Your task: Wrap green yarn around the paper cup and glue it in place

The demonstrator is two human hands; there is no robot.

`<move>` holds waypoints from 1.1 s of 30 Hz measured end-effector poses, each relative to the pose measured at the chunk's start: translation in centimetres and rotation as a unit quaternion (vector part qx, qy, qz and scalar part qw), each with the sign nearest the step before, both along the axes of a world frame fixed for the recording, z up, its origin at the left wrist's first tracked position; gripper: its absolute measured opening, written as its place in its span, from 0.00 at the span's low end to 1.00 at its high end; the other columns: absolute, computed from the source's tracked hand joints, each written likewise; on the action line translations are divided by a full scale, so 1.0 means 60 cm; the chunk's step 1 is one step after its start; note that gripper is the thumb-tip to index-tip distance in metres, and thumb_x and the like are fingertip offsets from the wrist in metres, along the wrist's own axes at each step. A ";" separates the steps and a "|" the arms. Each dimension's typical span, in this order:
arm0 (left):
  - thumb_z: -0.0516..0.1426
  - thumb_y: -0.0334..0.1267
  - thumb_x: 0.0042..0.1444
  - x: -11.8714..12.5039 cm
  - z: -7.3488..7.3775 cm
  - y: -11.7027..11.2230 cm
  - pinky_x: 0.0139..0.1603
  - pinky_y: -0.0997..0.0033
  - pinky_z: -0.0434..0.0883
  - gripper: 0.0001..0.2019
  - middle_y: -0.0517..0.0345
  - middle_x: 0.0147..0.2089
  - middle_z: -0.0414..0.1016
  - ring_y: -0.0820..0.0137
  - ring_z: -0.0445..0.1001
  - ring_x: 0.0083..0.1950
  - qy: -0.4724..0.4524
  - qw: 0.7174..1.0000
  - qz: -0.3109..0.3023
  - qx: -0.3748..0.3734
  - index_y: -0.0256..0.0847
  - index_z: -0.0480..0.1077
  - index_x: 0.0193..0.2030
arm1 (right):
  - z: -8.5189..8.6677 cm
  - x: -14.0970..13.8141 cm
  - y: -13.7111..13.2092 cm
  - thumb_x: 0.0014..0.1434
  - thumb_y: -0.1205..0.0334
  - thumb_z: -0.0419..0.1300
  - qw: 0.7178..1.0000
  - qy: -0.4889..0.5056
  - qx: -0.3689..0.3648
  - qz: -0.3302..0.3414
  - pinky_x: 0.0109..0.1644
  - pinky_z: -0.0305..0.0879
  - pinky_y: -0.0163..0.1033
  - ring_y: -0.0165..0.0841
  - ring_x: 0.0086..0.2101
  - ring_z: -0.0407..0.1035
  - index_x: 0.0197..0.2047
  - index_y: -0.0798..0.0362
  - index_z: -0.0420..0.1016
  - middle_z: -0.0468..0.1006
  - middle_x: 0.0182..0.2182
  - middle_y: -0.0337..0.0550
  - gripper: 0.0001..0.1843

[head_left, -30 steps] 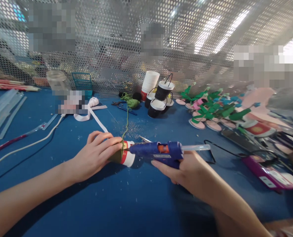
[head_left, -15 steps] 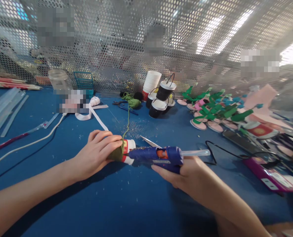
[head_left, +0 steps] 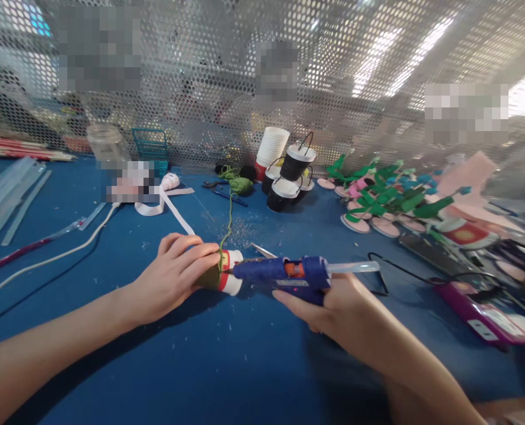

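My left hand (head_left: 180,268) is wrapped around a paper cup (head_left: 232,284) lying on its side, its white rim turned to the right. Green yarn (head_left: 215,276) is wound about the cup's left part, and a strand runs back to a green yarn ball (head_left: 241,186). In my right hand (head_left: 333,310) is a blue hot glue gun (head_left: 284,273), with a clear glue stick (head_left: 353,267) poking from its back end. Its nozzle points left at the cup, close to the edge of the yarn; whether it touches I cannot tell. Scissors (head_left: 263,251) lie partly hidden behind the gun.
Black-wrapped cups with handles (head_left: 284,192) and a stack of white cups (head_left: 271,147) stand at the back. Green paper plants (head_left: 377,200) are on the right, near a purple box (head_left: 475,313). White ribbon (head_left: 176,212) and a pale cord (head_left: 67,254) lie left. A perforated metal screen (head_left: 200,88) rises behind.
The glue gun has moved up slightly, its nozzle now a little higher along the yarn's edge. My left hand and the cup have barely moved.
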State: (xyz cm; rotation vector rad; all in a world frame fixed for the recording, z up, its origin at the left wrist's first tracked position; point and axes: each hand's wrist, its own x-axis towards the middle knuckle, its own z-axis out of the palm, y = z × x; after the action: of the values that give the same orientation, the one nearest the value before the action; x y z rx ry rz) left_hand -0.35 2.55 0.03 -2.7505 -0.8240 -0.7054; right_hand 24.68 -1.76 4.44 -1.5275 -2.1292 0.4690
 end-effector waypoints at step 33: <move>0.44 0.26 0.60 -0.001 0.002 -0.002 0.49 0.57 0.55 0.12 0.48 0.49 0.70 0.61 0.62 0.48 0.008 0.992 -0.041 0.119 0.34 0.63 0.48 | -0.008 -0.007 0.067 0.46 0.57 0.60 0.954 0.240 -0.144 -0.105 0.17 0.58 0.30 0.24 0.14 0.60 0.26 0.54 0.65 0.66 0.12 0.31 0.10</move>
State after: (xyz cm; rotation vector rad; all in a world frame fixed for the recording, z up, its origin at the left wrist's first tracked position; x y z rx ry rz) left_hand -0.44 2.43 0.17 -2.5833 -0.5840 -0.7444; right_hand 24.27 2.29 3.94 -1.5708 -1.5560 0.9941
